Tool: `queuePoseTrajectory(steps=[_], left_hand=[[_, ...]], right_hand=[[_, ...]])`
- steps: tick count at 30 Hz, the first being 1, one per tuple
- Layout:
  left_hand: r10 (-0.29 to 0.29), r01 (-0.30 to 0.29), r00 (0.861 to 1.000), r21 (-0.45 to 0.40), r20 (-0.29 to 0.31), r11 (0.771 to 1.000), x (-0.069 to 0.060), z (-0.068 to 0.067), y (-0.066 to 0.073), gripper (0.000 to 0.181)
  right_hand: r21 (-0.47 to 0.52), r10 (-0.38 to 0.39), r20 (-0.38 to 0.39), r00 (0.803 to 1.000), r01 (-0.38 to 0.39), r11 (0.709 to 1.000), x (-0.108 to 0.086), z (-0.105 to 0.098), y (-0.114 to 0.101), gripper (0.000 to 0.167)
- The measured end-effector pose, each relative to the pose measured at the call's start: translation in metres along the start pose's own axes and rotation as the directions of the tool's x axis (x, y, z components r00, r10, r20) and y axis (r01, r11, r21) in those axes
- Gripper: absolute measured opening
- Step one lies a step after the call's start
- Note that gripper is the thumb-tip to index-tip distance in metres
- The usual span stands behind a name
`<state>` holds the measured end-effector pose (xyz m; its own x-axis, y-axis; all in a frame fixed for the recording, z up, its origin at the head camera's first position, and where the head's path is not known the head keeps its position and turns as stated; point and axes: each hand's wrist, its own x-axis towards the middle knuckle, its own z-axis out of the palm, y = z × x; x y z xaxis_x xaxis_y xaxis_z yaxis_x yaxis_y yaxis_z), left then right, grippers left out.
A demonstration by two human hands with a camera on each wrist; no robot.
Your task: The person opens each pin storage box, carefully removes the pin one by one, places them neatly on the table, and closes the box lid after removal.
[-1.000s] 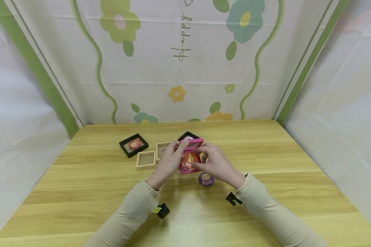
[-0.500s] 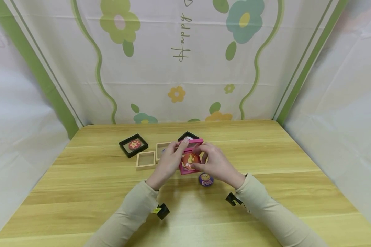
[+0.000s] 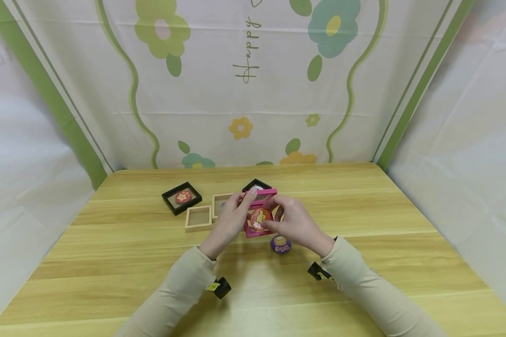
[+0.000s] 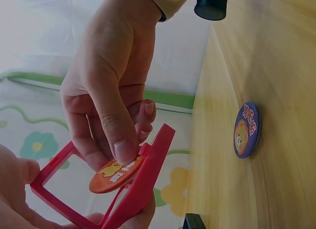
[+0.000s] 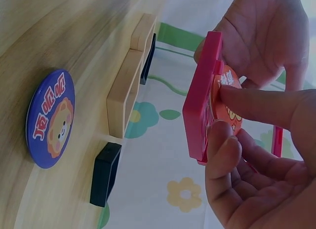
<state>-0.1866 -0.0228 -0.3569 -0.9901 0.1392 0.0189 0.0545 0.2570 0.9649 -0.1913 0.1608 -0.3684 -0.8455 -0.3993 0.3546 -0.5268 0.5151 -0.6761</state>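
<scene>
Left hand (image 3: 232, 220): my fingers grip the pink frame (image 5: 200, 100), held up off the table (image 3: 362, 210) with its halves folded apart; a slack hold could let it tip.
Right hand (image 3: 293, 222): thumb and fingers pinch the orange badge (image 3: 258, 217), thumb on its printed face; if that face is as slick as it looks, it may skid out and drop.
Orange badge: three o'clock from my left hand, tilted against the frame's near half; pushing while it's crooked could snag its edge.
Upper half (image 3: 269, 191): leaning toward twelve o'clock; swinging down, it could nip my right fingertips.
Purple badge (image 3: 281, 244): on the table, five o'clock from the pink frame; a dipping right wrist could knock it.
Wooden frame (image 3: 199, 228): nine o'clock; a leftward swing of my left hand might shove it.
Black frame (image 3: 249, 185): twelve o'clock, partly hidden, so I could bump it reaching forward.
</scene>
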Motion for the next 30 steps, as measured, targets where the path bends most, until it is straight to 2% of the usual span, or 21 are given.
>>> queuePoseTrajectory(steps=[6, 12, 23, 30], left_hand=[[-0.009, 0.009, 1.000, 0.023, -0.011, 1.000, 0.000, 0.000, 0.001, 0.061], [-0.017, 0.018, 1.000, 0.038, -0.014, 0.999, 0.001, -0.001, 0.000, 0.063], [-0.013, 0.013, 1.000, -0.028, 0.002, 1.000, 0.003, -0.004, -0.002, 0.070], [-0.029, 0.028, 0.999, -0.034, -0.024, 0.999, 0.005, -0.005, -0.001, 0.067]], right_hand=[[-0.003, 0.010, -0.015, 1.000, -0.010, 1.000, 0.000, -0.001, -0.001, 0.020], [0.045, 0.047, -0.003, 0.999, -0.047, 0.998, 0.000, -0.002, -0.002, 0.017], [0.173, 0.066, 0.054, 0.996, -0.075, 0.982, 0.002, -0.009, -0.003, 0.012], [0.226, 0.082, 0.085, 0.993, -0.099, 0.969, 0.003, -0.013, -0.003, 0.010]])
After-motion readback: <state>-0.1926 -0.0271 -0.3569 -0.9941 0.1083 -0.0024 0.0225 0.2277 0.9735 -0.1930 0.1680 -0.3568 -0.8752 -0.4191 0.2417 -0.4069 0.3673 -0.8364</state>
